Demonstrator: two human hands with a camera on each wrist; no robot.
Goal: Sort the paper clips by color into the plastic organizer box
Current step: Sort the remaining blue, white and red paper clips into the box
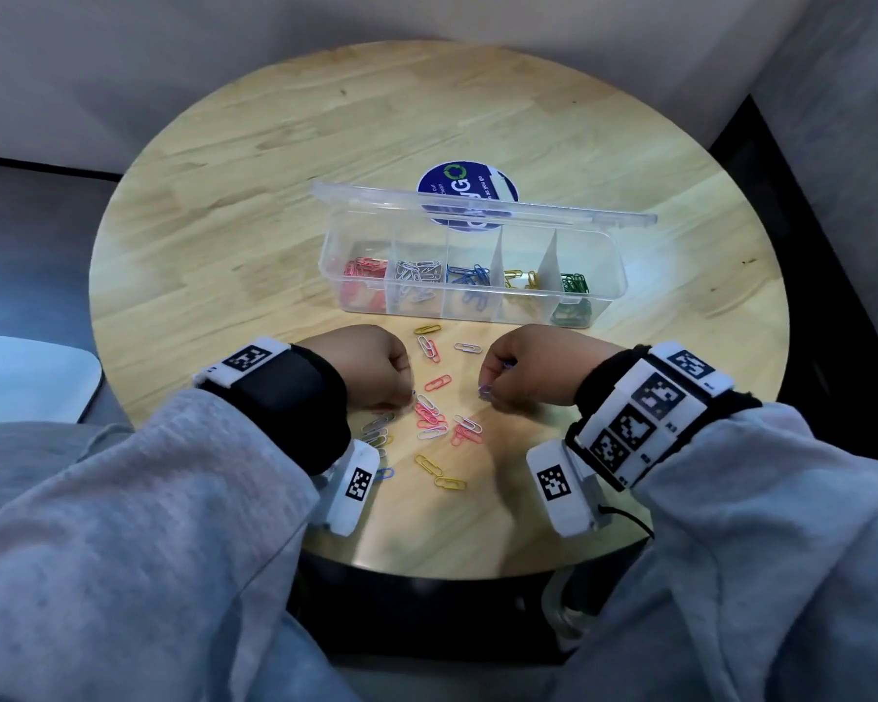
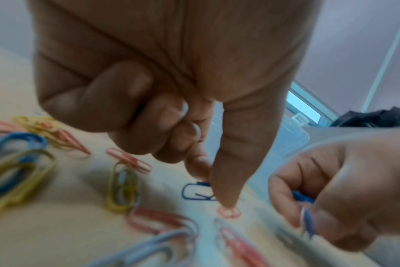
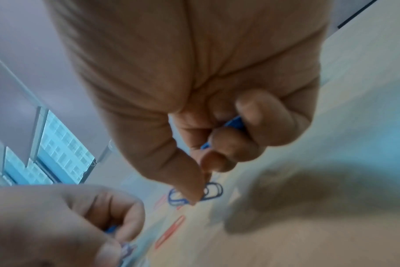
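- The left hand [image 1: 371, 369] is held low over the table, fingers curled; a blue paper clip [image 2: 198, 191] lying on the wood is pinched between thumb and forefinger, as the left wrist view shows.
- The right hand [image 1: 525, 369] is curled as well; blue clips [image 3: 234, 122] are gripped inside its fingers, and a further blue clip [image 3: 195, 194] is pinched at its thumb tip.
- Between the two hands, loose paper clips [image 1: 434, 418] in pink, white, yellow and grey are scattered on the round wooden table [image 1: 275, 195].
- Just beyond the hands, the clear plastic organizer box [image 1: 470, 276] is seen with its lid [image 1: 477, 205] open towards the far side.
- Its five compartments, left to right, are filled with red, white, blue, yellow and green clips.
- A round blue sticker [image 1: 470, 187] is seen behind the box.
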